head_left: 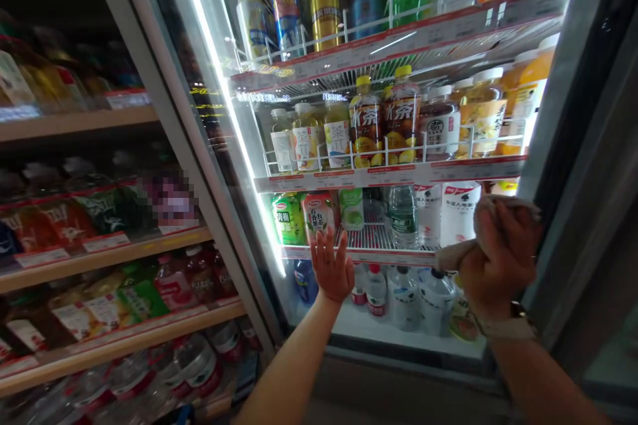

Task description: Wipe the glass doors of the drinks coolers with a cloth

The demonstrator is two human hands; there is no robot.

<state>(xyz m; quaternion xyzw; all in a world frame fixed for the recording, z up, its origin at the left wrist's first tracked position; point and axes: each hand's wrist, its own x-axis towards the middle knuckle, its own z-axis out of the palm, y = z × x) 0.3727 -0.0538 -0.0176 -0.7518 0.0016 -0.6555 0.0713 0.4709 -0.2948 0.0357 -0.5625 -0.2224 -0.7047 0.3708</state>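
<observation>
fridge [349, 324] of bottles [401, 116] and cans [325, 8], left hand [332, 273] spread near red drink [318, 211], right hand [498, 272] clutching cloth [456, 256]

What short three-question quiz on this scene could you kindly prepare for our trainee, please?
1. Which of the person's hands holds the cloth?
2. True or false: the yellow-capped bottles stand on a higher shelf than the red drink behind the left hand.
3. What colour is the neighbouring drink, just left of the red one: A) blue, B) green, C) orange?

Key:
1. The right hand.
2. True.
3. B, green.
</observation>
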